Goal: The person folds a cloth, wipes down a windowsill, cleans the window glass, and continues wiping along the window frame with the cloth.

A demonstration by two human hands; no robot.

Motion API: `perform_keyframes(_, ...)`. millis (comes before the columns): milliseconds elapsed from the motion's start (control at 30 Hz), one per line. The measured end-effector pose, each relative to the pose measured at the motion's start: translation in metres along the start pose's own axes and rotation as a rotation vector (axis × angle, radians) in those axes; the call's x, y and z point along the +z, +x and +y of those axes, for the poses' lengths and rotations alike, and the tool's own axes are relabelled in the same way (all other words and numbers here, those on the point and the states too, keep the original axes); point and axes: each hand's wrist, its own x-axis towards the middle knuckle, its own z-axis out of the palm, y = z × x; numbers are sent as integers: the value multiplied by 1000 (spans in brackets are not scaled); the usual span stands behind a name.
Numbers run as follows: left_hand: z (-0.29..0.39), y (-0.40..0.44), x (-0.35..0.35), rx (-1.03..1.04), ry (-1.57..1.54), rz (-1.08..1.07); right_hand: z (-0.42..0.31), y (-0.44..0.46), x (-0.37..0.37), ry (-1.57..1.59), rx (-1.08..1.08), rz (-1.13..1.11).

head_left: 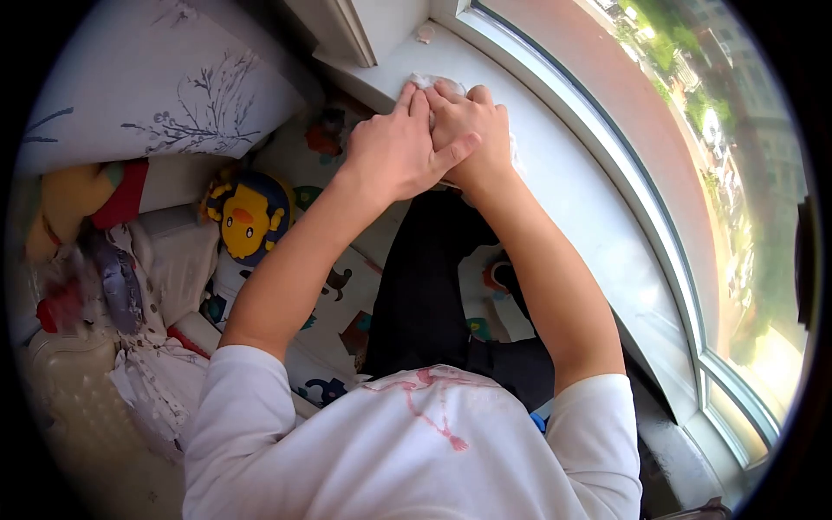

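Both of my hands press side by side on a crumpled white cloth (425, 80) on the white window sill (568, 186). My left hand (394, 147) lies against my right, its fingers reaching over the cloth's near part. My right hand (472, 130) has its fingers bent on the cloth, which also shows beyond the fingertips and along that hand's outer side. The two hands touch, and the thumb of one crosses towards the other. Most of the cloth is hidden under the palms.
The curved window frame (607, 156) runs along the right. A small round object (425, 34) sits at the sill's far end. At left are a floral-patterned panel (191, 95), a yellow and blue toy (247, 217) and piled fabrics (160, 373). A patterned mat (325, 347) covers the floor.
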Motion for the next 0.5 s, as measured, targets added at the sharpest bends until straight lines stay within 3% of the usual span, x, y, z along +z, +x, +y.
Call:
perform_keyframes(267,0,51,-24,-95,-2,-72,24,49,3,57,-55,-73)
perform_keyframes(400,11,15,-18,-87,-3,-119,14,17,-7,62,-64,-100)
perform_keyframes(433,15,3,-11,-69,3,-21,11,7,-3,18,-68,-46)
perform_keyframes(500,13,10,-14,-94,3,-101,12,9,0,4,-66,-33)
